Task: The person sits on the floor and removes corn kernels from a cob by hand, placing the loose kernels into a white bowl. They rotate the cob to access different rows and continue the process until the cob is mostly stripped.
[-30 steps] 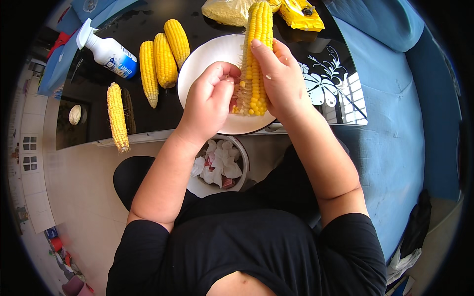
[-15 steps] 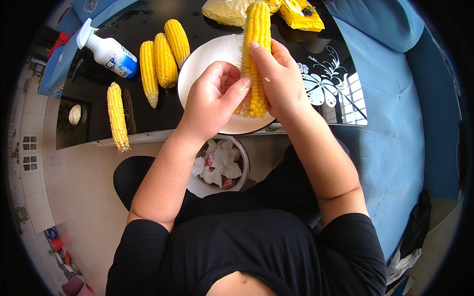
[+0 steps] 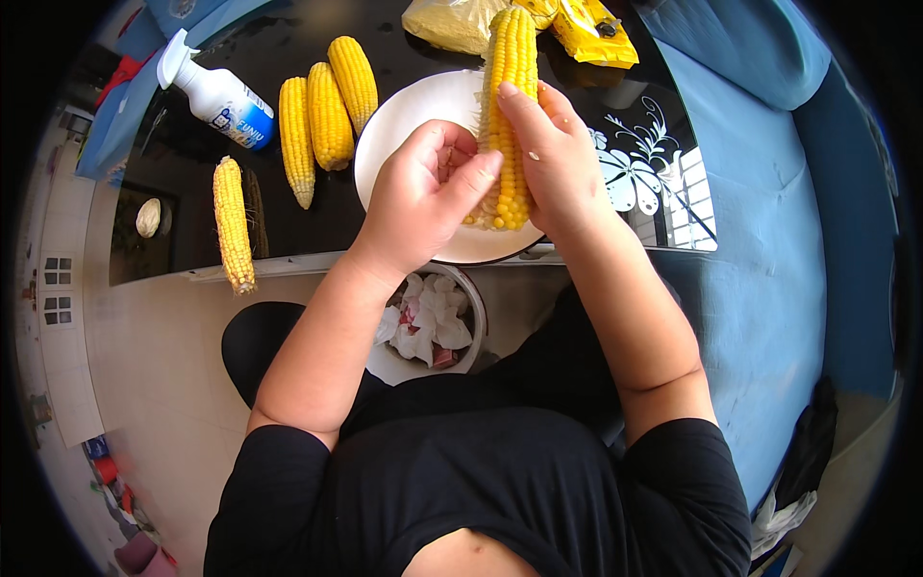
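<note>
An ear of corn (image 3: 512, 62) stands nearly upright over a white plate (image 3: 385, 130), gripped by my right hand (image 3: 565, 163) along its right side. Part of its left side shows pale, bare cob. My left hand (image 3: 413, 197) is closed at the lower left of the ear, its thumb pressed against the kernels and its fingers curled. What lies inside those fingers is hidden. Three more ears, one of them the nearest ear (image 3: 297, 144), lie left of the plate. A thinner ear (image 3: 232, 221) rests farther left, overhanging the table's front edge.
The glossy black table (image 3: 192, 192) also bears a spray bottle (image 3: 226, 106), a pale oval object (image 3: 148, 218), a plastic bag of yellowish stuff (image 3: 447, 24) and a yellow packet (image 3: 591, 37). Below its edge stands a bin (image 3: 473, 358) with crumpled tissues. A blue sofa (image 3: 760, 260) is at right.
The view has shifted slightly, so the table things sit a little farther right. My left thumb has slid slightly over the kernels; both hands stay on the same ear.
</note>
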Demonstrator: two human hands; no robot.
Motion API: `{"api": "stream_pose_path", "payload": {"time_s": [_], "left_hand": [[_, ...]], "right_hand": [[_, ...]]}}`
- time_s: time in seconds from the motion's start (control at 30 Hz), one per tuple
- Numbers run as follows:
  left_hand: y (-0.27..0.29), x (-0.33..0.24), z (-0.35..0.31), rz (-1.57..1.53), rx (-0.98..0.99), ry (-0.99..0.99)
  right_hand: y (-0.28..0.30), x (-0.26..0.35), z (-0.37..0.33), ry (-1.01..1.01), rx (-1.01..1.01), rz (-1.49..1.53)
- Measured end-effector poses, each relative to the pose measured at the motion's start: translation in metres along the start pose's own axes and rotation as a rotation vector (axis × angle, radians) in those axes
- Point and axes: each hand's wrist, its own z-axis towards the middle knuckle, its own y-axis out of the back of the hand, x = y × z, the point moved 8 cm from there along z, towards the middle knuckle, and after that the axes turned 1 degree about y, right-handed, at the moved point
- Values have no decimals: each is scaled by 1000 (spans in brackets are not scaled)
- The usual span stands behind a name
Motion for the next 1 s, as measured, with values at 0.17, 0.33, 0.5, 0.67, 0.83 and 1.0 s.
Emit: {"api": "stream_pose_path", "payload": {"time_s": [0.17,0.33,0.5,0.67,0.83,1.0], "left_hand": [[8,6,1,21,-34,-20],[2,3,1,-38,-1,-4],[5,7,1,-31,4,11],[8,13,1,34,-33,22],[5,0,1,-17,-15,-19],[10,8,1,85,-73,-21]], "right_hand": [[-2,-1,0,-12,16,22],[-2,2,1,57,49,-64],[-2,5,0,106,35,-135],[0,0,0,51,29,-93],[-3,2,-1,32,52,-39],[-6,4,-4,10,59,-14]]}}
